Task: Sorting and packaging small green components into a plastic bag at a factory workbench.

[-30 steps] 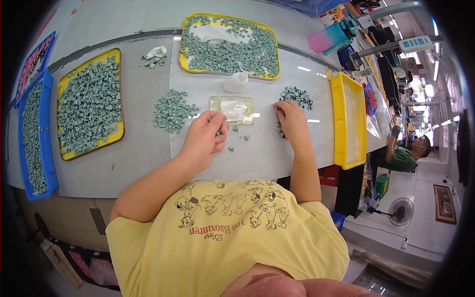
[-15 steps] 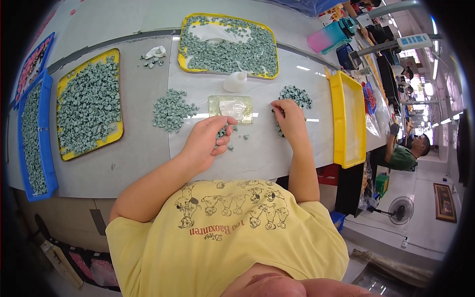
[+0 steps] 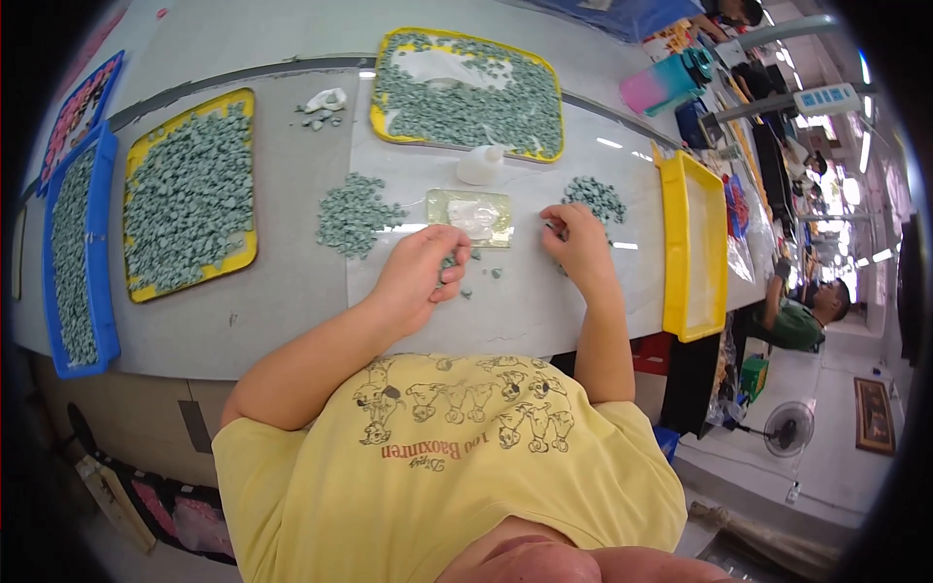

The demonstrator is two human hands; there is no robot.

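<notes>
Left hand (image 3: 418, 277) has drawn back from the centre clear packet (image 3: 469, 216), fingers curled on small green pieces (image 3: 449, 262). Right hand (image 3: 580, 248) pinches at right-centre pile (image 3: 595, 197). Bare tabletop (image 3: 525, 311) below, toward near edge.

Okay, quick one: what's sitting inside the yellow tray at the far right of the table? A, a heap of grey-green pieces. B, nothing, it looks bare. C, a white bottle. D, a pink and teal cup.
B: the yellow tray on the right shows only its bare pale floor, while the grey-green pieces lie in a small pile on the table beside it, near the right hand.
</notes>
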